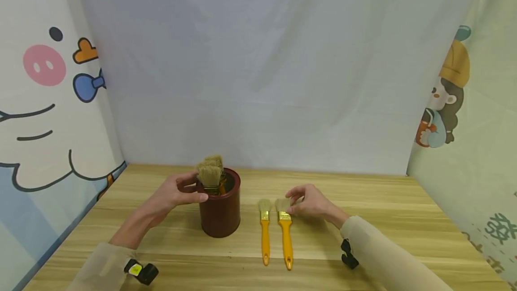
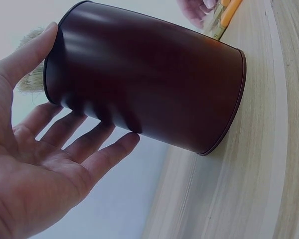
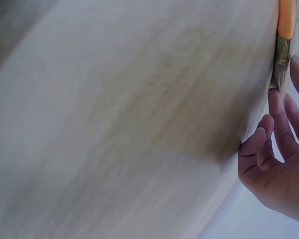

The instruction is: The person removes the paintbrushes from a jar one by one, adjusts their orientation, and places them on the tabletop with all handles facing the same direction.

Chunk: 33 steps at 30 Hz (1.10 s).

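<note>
A dark red can (image 1: 220,217) stands upright, holding several brushes with pale bristles (image 1: 210,176) that rise above its rim. My left hand (image 1: 179,192) holds the can near the rim, its thumb on the front and its fingers against the side, as the left wrist view (image 2: 45,164) also shows. Two yellow-handled paintbrushes lie side by side on the table: a narrower one (image 1: 265,235) and a wider one (image 1: 286,237). By the bristles of the wider brush is my right hand (image 1: 311,201), thumb and index finger around the bristle end without a visible grip.
The wooden table (image 1: 363,196) extends on both sides of the brushes. A plain pale cloth (image 1: 258,80) hangs behind it. Printed cloths stand at the left (image 1: 44,116) and right (image 1: 476,156).
</note>
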Available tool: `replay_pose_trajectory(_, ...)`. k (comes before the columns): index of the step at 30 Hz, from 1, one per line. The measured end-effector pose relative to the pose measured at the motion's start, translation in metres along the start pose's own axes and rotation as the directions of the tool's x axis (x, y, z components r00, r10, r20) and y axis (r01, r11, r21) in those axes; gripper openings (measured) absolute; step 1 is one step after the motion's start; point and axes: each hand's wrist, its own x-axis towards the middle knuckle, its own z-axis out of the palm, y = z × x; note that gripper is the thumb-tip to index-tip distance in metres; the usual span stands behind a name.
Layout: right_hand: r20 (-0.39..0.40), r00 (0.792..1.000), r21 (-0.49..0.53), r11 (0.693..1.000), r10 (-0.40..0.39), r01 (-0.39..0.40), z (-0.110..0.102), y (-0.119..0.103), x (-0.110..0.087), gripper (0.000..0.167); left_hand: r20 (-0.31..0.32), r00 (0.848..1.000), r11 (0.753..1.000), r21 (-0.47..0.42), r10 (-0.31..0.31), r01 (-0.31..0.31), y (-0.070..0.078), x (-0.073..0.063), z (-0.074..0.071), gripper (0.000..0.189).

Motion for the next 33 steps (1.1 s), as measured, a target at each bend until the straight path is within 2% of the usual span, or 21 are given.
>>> replay_pose_trajectory(6,-0.009,1.000,-0.005,1.000,-0.003,0.003,-0.004,0.003,0.000,0.042,0.001,1.000,1.000,0.000,-0.001,0.001,-0.001,0.000,0.000,0.083)
replay_pose_trajectory(12,-0.065,0.996,0.002,0.999,-0.052,0.052,-0.013,-0.003,-0.005,0.037,-0.006,1.000,1.000,-0.006,-0.004,0.004,-0.001,0.002,0.002,0.085)
replay_pose_trajectory(16,-0.081,0.994,0.028,0.997,-0.076,0.079,-0.020,-0.014,-0.007,0.037,-0.012,1.000,1.000,-0.006,-0.006,0.006,-0.002,0.003,0.002,0.085)
replay_pose_trajectory(23,-0.069,0.990,0.006,0.992,-0.126,0.126,-0.029,-0.033,-0.008,0.037,-0.005,1.000,1.000,-0.011,-0.002,0.002,-0.003,0.002,0.001,0.083)
replay_pose_trajectory(28,-0.026,0.983,0.015,0.984,-0.180,0.180,-0.027,-0.052,-0.010,0.039,-0.005,1.000,1.000,-0.010,-0.003,0.003,-0.002,0.002,0.001,0.082)
replay_pose_trajectory(33,-0.022,0.973,0.017,0.973,-0.231,0.231,-0.017,-0.069,-0.010,0.036,-0.011,1.000,1.000,0.000,-0.011,0.011,-0.001,0.002,0.001,0.086)
